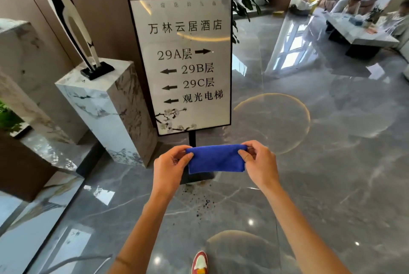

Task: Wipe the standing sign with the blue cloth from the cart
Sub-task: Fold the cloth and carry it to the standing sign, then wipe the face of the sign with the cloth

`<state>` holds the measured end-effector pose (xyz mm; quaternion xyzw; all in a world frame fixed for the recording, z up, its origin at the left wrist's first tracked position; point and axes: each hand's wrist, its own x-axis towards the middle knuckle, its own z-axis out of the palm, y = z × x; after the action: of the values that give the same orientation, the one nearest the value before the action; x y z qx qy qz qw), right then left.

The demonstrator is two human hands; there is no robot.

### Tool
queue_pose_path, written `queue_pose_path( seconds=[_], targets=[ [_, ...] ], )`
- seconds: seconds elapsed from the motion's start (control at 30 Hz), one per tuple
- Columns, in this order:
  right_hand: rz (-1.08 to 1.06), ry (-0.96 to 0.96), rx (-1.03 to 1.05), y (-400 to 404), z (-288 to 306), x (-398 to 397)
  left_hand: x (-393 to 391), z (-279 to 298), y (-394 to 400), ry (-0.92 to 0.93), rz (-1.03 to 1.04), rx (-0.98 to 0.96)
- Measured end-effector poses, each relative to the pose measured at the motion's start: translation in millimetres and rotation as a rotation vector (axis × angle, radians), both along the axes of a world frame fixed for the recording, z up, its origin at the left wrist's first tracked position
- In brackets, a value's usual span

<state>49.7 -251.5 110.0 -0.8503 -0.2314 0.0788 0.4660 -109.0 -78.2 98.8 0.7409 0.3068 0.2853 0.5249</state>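
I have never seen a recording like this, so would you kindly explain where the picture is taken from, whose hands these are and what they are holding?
There is no machine here. The single picture comes from a wide-angle camera worn on a person's head, looking forward and down, so the arms are the wearer's own. The left hand and right hand each pinch one end of a folded blue cloth, held level in the air. Just beyond it stands the standing sign, a black-framed board with floor directions and arrows on a thin post. It stands on a glossy grey marble floor, beside a marble pedestal carrying a sculpture. The cloth is not touching the sign.
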Motion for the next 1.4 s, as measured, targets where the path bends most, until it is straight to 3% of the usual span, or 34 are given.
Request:
queue_pose_path(
  seconds=[0.6,1.0,1.13,1.4],
  targets=[
    [0.131,0.081,0.110,90.7,-5.7,146.8,144.2,-11.8,85.5,-0.067,0.134,-0.198],
    [0.292,0.612,0.403,147.2,-18.2,261.9,236.6,-9.4,118.2,-0.111,0.236,-0.270],
    [0.348,0.683,0.397,159.6,-23.1,280.9,252.5,-12.2,123.8,-0.129,0.259,-0.309],
    [0.254,1.042,0.621,195.5,-25.5,293.5,273.1,-16.4,149.3,-0.278,0.202,-0.626]
  ],
)
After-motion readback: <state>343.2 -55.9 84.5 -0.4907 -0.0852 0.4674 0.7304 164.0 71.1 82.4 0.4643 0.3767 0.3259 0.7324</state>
